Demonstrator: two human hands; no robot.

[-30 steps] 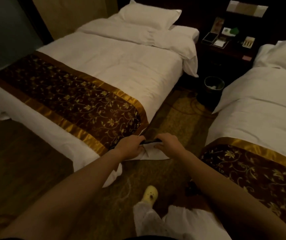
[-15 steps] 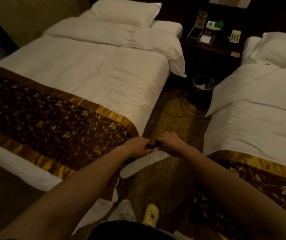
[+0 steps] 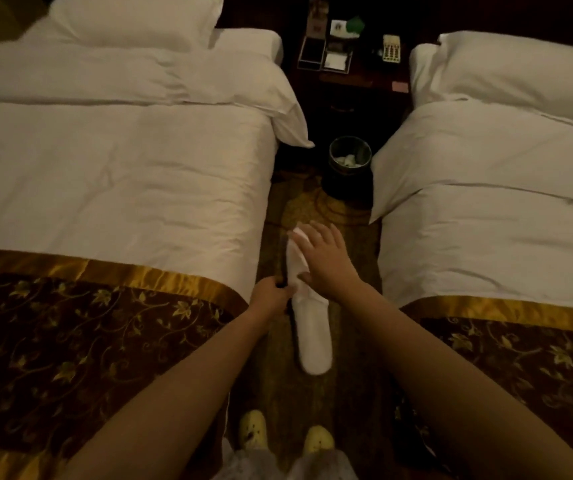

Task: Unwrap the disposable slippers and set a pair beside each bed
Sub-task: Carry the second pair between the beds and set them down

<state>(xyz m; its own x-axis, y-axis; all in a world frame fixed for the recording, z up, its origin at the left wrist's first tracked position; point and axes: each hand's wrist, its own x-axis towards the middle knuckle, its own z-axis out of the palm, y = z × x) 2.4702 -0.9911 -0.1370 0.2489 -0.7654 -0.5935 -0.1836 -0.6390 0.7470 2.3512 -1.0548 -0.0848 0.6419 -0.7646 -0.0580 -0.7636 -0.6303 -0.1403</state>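
Observation:
A white disposable slipper [image 3: 313, 337] hangs lengthwise over the carpeted aisle between the two beds, its rounded end toward me. A dark edge runs along its upper left side; I cannot tell if a second slipper lies behind it. My left hand [image 3: 271, 299] pinches that left edge at mid-length. My right hand [image 3: 326, 261] lies over the slipper's far half with fingers spread and the thumb pressed against its side. The left bed [image 3: 122, 188] and the right bed [image 3: 486, 237] have white duvets and brown-gold runners.
A round bin [image 3: 350, 157] with crumpled white waste stands at the aisle's far end, before a dark nightstand [image 3: 351, 77] carrying a phone and small trays. My yellow shoes [image 3: 254, 431] stand on the patterned carpet [image 3: 347, 393] between the beds.
I have moved from the foot of the left bed into the aisle. The slipper has turned from crosswise to lengthwise, and my right hand has spread over its far half.

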